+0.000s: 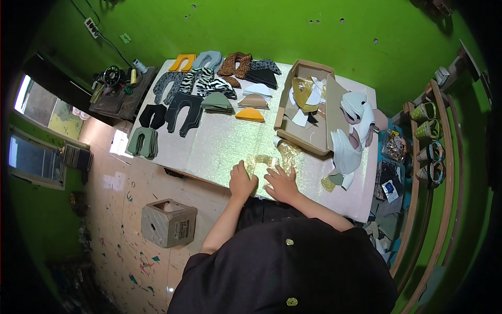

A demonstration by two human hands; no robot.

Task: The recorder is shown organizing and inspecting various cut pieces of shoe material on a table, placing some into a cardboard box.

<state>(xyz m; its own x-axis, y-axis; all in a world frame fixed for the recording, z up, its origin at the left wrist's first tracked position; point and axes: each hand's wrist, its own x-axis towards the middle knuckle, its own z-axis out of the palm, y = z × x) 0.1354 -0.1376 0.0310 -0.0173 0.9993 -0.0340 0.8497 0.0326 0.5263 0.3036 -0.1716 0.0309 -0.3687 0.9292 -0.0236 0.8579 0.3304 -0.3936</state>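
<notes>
Near the front edge of the table, a gold glitter U-shaped cut piece (263, 158) lies between my hands, looking like a shoe part. My left hand (242, 181) is closed at its left leg, fingers bent over the edge. My right hand (282, 184) rests on its right side, palm down with the fingers spread. Just beyond the right hand sits another gold glitter scrap (287, 149). Farther back are stacks of cut pieces: dark U-shaped ones (183, 112), green half-rounds (217, 102) and yellow half-rounds (250, 114).
An open cardboard box (306, 137) holds gold and white offcuts. White pieces (348, 152) are heaped right of it on the table (222, 146). A wooden rack (442, 120) with sandals stands at right. A stool-like box (169, 222) is on the floor at left.
</notes>
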